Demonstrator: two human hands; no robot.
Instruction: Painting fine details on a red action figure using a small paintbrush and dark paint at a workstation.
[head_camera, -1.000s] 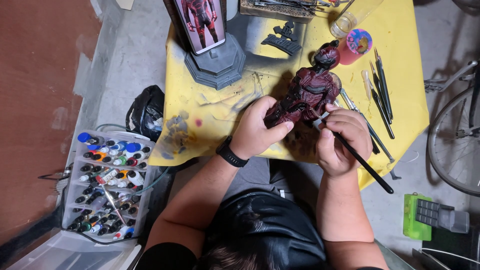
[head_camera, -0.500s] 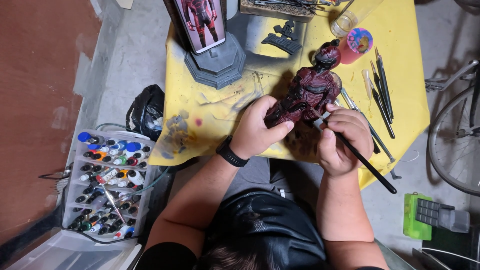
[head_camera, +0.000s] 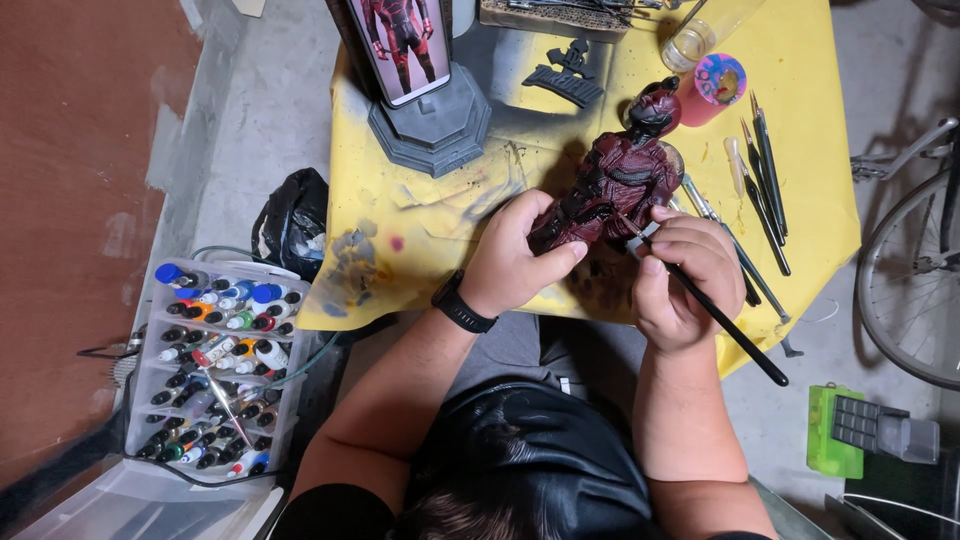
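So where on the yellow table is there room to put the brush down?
The barest patch on the yellow cloth is its far right edge, beyond the row of spare brushes. Another lies left of the left hand, below the grey stand, though paint-smeared. It is crowded around the figure, the right hand with its brush, and the pink cup.

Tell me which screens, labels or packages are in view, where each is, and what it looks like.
Upright phone screen: on the grey pedestal, far table edge; shows a red figure.
Clear plastic case of small paint bottles: on the floor to the left; multicoloured caps.
Green and grey box: on the floor to the right.
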